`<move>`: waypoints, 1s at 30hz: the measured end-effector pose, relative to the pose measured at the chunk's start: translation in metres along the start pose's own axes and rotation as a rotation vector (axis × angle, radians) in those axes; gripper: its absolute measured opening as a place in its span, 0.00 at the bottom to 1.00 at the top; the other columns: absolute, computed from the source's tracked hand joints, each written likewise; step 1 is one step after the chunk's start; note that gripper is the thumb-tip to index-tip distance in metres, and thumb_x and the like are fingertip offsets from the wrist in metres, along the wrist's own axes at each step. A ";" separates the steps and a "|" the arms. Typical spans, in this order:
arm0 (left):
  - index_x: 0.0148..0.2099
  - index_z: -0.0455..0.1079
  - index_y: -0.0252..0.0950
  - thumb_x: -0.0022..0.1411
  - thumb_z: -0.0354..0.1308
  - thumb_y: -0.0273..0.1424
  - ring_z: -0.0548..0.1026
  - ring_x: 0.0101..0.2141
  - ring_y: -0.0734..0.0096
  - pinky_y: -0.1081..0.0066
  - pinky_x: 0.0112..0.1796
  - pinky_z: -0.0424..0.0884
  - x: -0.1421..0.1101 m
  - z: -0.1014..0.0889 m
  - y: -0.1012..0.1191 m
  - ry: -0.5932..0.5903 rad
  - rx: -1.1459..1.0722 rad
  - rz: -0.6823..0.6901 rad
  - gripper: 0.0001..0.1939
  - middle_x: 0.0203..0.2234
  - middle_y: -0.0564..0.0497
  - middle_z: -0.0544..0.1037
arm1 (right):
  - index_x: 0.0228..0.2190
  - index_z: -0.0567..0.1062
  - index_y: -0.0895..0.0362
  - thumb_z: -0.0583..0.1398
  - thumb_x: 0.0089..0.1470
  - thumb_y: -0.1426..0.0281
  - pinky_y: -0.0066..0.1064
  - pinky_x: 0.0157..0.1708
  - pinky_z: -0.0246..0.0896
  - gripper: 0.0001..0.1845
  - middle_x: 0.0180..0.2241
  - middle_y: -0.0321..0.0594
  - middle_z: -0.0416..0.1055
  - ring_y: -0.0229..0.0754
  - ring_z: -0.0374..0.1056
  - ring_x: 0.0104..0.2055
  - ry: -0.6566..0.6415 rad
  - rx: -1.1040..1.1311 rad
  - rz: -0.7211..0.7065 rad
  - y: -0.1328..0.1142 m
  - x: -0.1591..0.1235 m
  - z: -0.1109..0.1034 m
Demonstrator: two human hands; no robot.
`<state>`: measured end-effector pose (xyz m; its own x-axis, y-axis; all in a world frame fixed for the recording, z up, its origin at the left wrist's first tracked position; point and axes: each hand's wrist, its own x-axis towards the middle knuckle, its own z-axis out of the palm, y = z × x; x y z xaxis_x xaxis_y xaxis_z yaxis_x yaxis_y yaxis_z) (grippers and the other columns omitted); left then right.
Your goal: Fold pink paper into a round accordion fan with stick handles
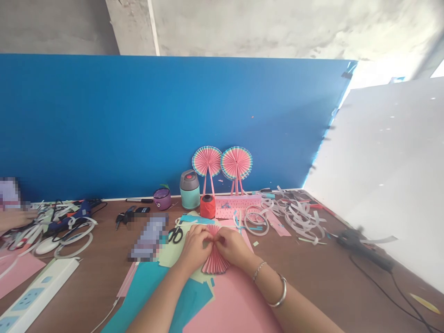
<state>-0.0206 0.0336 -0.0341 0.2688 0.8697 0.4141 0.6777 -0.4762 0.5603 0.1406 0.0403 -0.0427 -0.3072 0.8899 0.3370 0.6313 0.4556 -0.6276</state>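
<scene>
Pleated pink paper [215, 265], pinched across the middle of its folds, just right of the black scissors [175, 235] and slightly to their near side. Spread wide toward the near end, drawn in to a narrow waist between the fingertips.

Left hand [195, 243] right of the scissors: thumb and forefinger gripping one side of the waist. Right hand [233, 246] farther right of the scissors: thumb and fingertips nipping the same waist from the other side. Cannot tell the firmness of either pinch, nor anything behind the fingertips.

For a clean pinch, squeeze evenly from both sides, at one level, with every pleat stacked flush against its neighbour. Check for a stray fold slipping out of line; probably prone to skewing under a lopsided pull. Go lightly on the spread end, likely easy to crease. For a measure of evenness, look beyond the scissors and to their right, toward two round pleated fans [236, 163]. On the scissors' near side, teal sheet [152, 282]; nearer and to their right, pink sheet [236, 303].
</scene>
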 end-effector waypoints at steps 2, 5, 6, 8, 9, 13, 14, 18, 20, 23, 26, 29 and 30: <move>0.29 0.72 0.40 0.50 0.55 0.21 0.68 0.41 0.62 0.59 0.43 0.66 0.000 -0.001 0.001 0.004 -0.003 0.004 0.09 0.34 0.50 0.73 | 0.24 0.71 0.57 0.55 0.44 0.80 0.25 0.29 0.53 0.08 0.27 0.37 0.72 0.38 0.65 0.30 0.000 -0.003 -0.001 0.000 0.000 -0.001; 0.29 0.73 0.40 0.49 0.55 0.21 0.68 0.41 0.62 0.59 0.42 0.66 0.001 -0.001 0.001 0.006 -0.014 0.014 0.09 0.34 0.50 0.74 | 0.24 0.71 0.57 0.55 0.44 0.80 0.26 0.30 0.53 0.08 0.27 0.37 0.72 0.38 0.65 0.30 -0.004 -0.017 0.001 -0.002 0.000 -0.002; 0.28 0.73 0.40 0.49 0.55 0.21 0.68 0.41 0.62 0.59 0.42 0.66 0.001 -0.001 0.000 0.006 -0.017 0.014 0.09 0.34 0.50 0.74 | 0.24 0.71 0.57 0.55 0.44 0.80 0.26 0.29 0.53 0.08 0.27 0.37 0.72 0.38 0.65 0.30 -0.005 -0.019 -0.001 -0.002 0.000 -0.002; 0.28 0.72 0.40 0.50 0.54 0.21 0.68 0.41 0.62 0.59 0.43 0.66 0.001 -0.001 0.000 0.003 -0.022 0.011 0.09 0.34 0.50 0.74 | 0.24 0.71 0.57 0.55 0.44 0.80 0.26 0.29 0.53 0.07 0.27 0.37 0.72 0.38 0.65 0.30 0.000 -0.019 0.001 -0.001 0.000 -0.001; 0.27 0.72 0.39 0.50 0.55 0.21 0.68 0.41 0.62 0.59 0.43 0.66 0.001 -0.001 0.000 0.002 -0.024 0.012 0.08 0.33 0.50 0.73 | 0.24 0.71 0.57 0.56 0.44 0.80 0.26 0.29 0.53 0.07 0.26 0.37 0.72 0.38 0.65 0.29 0.005 -0.018 0.003 -0.001 0.000 -0.001; 0.27 0.69 0.39 0.50 0.55 0.22 0.68 0.41 0.62 0.60 0.43 0.66 0.001 -0.002 -0.001 -0.003 -0.018 0.025 0.07 0.33 0.50 0.73 | 0.25 0.72 0.57 0.56 0.44 0.80 0.26 0.29 0.53 0.08 0.27 0.37 0.72 0.38 0.66 0.30 0.007 -0.002 -0.002 0.001 0.000 0.000; 0.27 0.69 0.39 0.50 0.55 0.22 0.67 0.41 0.62 0.60 0.43 0.65 0.001 -0.002 -0.002 -0.003 -0.014 0.024 0.07 0.34 0.51 0.73 | 0.25 0.72 0.56 0.56 0.43 0.80 0.26 0.29 0.54 0.08 0.27 0.37 0.72 0.38 0.66 0.30 0.005 0.004 -0.004 0.001 0.000 -0.001; 0.27 0.67 0.39 0.49 0.55 0.21 0.67 0.41 0.62 0.60 0.43 0.65 0.000 -0.005 -0.003 -0.016 0.000 0.013 0.07 0.34 0.51 0.73 | 0.23 0.72 0.57 0.55 0.42 0.80 0.25 0.30 0.54 0.09 0.26 0.36 0.72 0.37 0.65 0.29 0.001 0.014 -0.004 0.001 0.001 -0.003; 0.27 0.67 0.39 0.48 0.54 0.21 0.68 0.41 0.62 0.60 0.43 0.65 0.000 -0.006 -0.004 -0.029 -0.001 0.014 0.07 0.34 0.51 0.73 | 0.22 0.72 0.57 0.55 0.42 0.80 0.25 0.29 0.53 0.09 0.25 0.36 0.72 0.37 0.64 0.28 0.007 0.011 -0.013 0.002 0.001 -0.003; 0.27 0.67 0.39 0.48 0.54 0.21 0.68 0.41 0.62 0.60 0.43 0.65 0.000 -0.008 -0.003 -0.041 -0.002 0.012 0.07 0.34 0.51 0.72 | 0.22 0.72 0.57 0.56 0.42 0.80 0.25 0.28 0.53 0.08 0.25 0.36 0.71 0.37 0.64 0.28 0.013 0.003 -0.019 0.004 0.001 -0.002; 0.26 0.67 0.39 0.48 0.54 0.22 0.68 0.40 0.62 0.60 0.42 0.65 0.001 -0.011 -0.002 -0.048 0.002 0.002 0.06 0.33 0.51 0.72 | 0.22 0.72 0.56 0.56 0.42 0.80 0.25 0.28 0.53 0.08 0.25 0.36 0.72 0.36 0.63 0.27 0.013 0.005 -0.016 0.005 0.001 -0.001; 0.26 0.67 0.39 0.49 0.54 0.22 0.68 0.40 0.62 0.60 0.42 0.65 0.001 -0.013 0.000 -0.055 -0.007 0.000 0.06 0.33 0.50 0.72 | 0.22 0.73 0.56 0.56 0.42 0.80 0.24 0.28 0.53 0.09 0.25 0.35 0.72 0.36 0.63 0.27 0.014 0.018 -0.017 0.005 0.000 0.000; 0.26 0.67 0.39 0.49 0.54 0.22 0.68 0.40 0.62 0.60 0.42 0.65 0.001 -0.014 0.000 -0.058 -0.009 -0.001 0.06 0.33 0.50 0.72 | 0.22 0.73 0.56 0.55 0.41 0.80 0.24 0.28 0.53 0.09 0.25 0.35 0.72 0.36 0.64 0.27 0.011 0.023 -0.017 0.005 0.000 0.000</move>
<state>-0.0296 0.0328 -0.0237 0.3074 0.8761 0.3715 0.6720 -0.4763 0.5670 0.1439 0.0428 -0.0453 -0.3094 0.8820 0.3556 0.6095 0.4709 -0.6378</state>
